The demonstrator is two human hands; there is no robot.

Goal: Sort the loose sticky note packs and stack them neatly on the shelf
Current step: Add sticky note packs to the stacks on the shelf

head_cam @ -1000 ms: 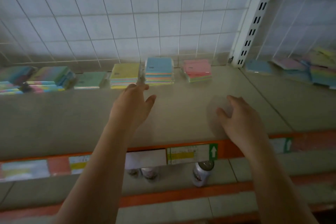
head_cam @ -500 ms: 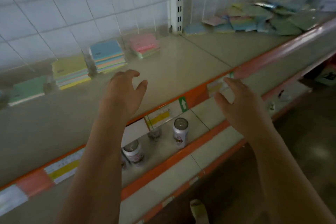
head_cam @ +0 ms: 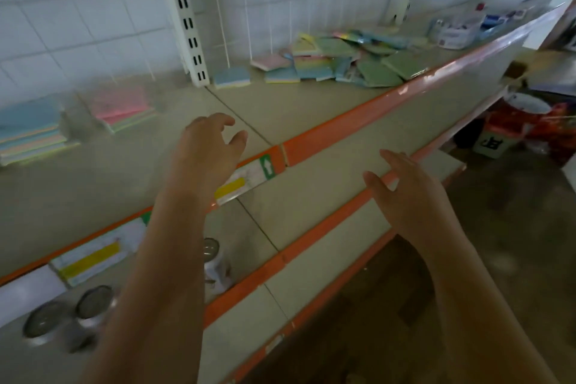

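A loose heap of sticky note packs (head_cam: 339,62), green, blue, pink and yellow, lies on the shelf (head_cam: 296,109) beyond the white upright post (head_cam: 184,15). Two neat stacks stand at the left: a blue-topped stack (head_cam: 29,128) and a pink-topped stack (head_cam: 123,107). My left hand (head_cam: 207,150) hovers over the shelf's front, fingers apart, holding nothing. My right hand (head_cam: 405,190) hangs in front of the orange shelf edge (head_cam: 358,125), open and empty. Both hands are well short of the heap.
Metal cans (head_cam: 93,305) stand on the lower shelf under my left arm. Boxes and small items (head_cam: 455,31) sit at the shelf's far right end. Red packages and a tub (head_cam: 526,121) rest on the floor at the right. Price labels (head_cam: 246,178) line the shelf edge.
The view has swung right, bringing the loose heap closer and pushing the stacks to the left edge. Both open hands moved right along the shelf front, still empty.
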